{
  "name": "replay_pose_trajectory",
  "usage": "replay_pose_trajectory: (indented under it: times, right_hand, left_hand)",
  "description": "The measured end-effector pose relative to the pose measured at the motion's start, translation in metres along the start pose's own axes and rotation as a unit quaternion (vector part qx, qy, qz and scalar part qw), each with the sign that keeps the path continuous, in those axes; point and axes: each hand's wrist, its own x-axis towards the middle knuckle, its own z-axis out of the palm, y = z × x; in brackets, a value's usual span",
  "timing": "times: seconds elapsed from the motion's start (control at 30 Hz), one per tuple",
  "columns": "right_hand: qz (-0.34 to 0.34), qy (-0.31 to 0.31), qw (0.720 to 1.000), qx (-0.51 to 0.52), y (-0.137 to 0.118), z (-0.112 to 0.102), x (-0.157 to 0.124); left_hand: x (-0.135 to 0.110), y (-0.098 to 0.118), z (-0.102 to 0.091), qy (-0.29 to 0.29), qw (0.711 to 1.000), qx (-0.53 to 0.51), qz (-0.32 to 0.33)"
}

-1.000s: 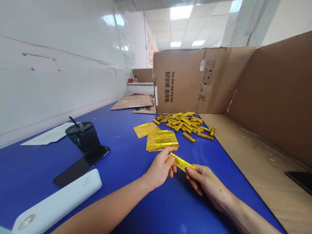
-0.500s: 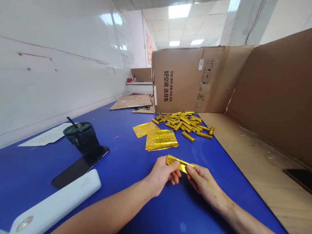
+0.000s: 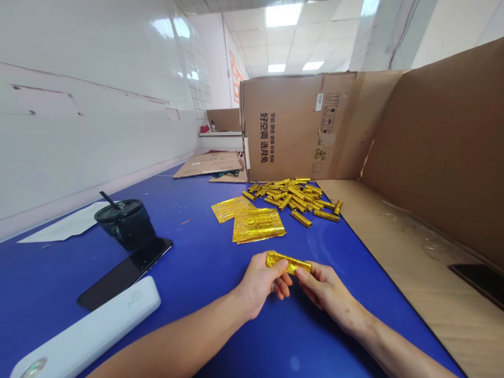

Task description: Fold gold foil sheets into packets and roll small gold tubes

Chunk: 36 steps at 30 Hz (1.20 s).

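Your left hand (image 3: 258, 286) is closed, and its thumb and fingers pinch one end of a gold foil stick (image 3: 287, 262). Your right hand (image 3: 326, 290) is curled too, and its fingertips (image 3: 303, 273) hold the other end. So the stick is up in both hands, just above the blue surface (image 3: 197, 273). Past your hands lie a flat gold foil sheet (image 3: 230, 209) and a thicker gold foil stack (image 3: 258, 226), side by side. Beyond them, a big pile of gold sticks (image 3: 293, 197) sits by a brown cardboard box (image 3: 299, 126). Off to your left are a black cup (image 3: 125, 223) with a straw (image 3: 107, 199), a black phone (image 3: 126, 273) and a long white case (image 3: 86, 333).
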Motion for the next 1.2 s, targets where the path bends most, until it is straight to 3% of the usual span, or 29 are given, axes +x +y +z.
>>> replay_pose_trajectory:
  times: [0.27,0.43,0.73,0.87,1.2]
  right_hand:
    - [-0.011,-0.009,1.0,0.015,0.004,-0.001,0.001]
    - [-0.012,-0.009,1.0,-0.002,0.004,-0.001,0.002]
    - [0.008,0.004,1.0,-0.009,0.003,0.001,0.0]
    - [-0.004,0.035,0.998,-0.059,0.0,0.003,-0.002]
    - [0.011,-0.019,0.999,-0.046,-0.008,0.003,-0.005]
  left_hand:
    - [0.006,0.004,-0.01,-0.039,0.997,0.065,-0.01]
    - [0.007,0.009,-0.011,-0.004,0.989,0.147,0.026]
    - [0.007,0.0,-0.01,0.045,0.978,0.178,0.095]
    - [0.004,-0.003,-0.007,0.018,0.975,0.205,0.083]
    - [0.0,-0.001,-0.003,-0.008,0.977,0.203,0.072]
